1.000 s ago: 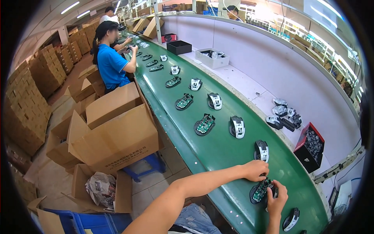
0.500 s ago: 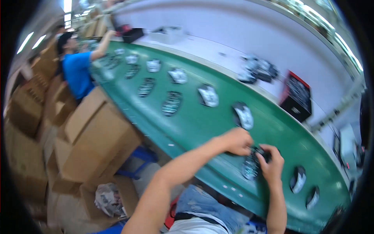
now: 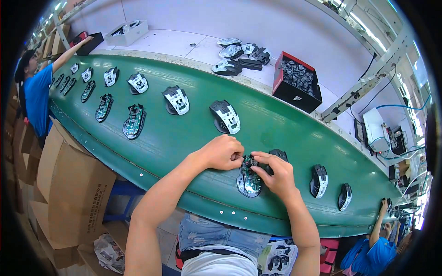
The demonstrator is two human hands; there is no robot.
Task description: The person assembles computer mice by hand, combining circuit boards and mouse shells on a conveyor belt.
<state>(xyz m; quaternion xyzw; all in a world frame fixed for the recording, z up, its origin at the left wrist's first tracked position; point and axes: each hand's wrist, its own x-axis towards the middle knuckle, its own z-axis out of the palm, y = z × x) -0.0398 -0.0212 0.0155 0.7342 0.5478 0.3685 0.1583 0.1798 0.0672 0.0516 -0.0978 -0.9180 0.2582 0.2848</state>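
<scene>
On the green belt in front of me lies an open computer mouse base with a green circuit board showing. My left hand is closed at its upper left end, thumb and forefinger pinched; whatever is between them is too hidden to make out. From the other side, my right hand pinches a small dark round part, like a scroll wheel, against the top of the board. Just beyond my right fingers sits a dark mouse shell, partly covered. Another black and silver mouse shell lies beyond my left hand.
The green belt carries rows of mouse shells and board-filled bases. On the back ledge stand a box of small round parts and a pile of shells. Cardboard boxes stand left. Co-workers in blue work at both ends.
The view has turned to the right and sharpened, so the belt and boxes appear shifted left. Both hands stay at the same mouse base, the right fingers pinched over its upper end.
</scene>
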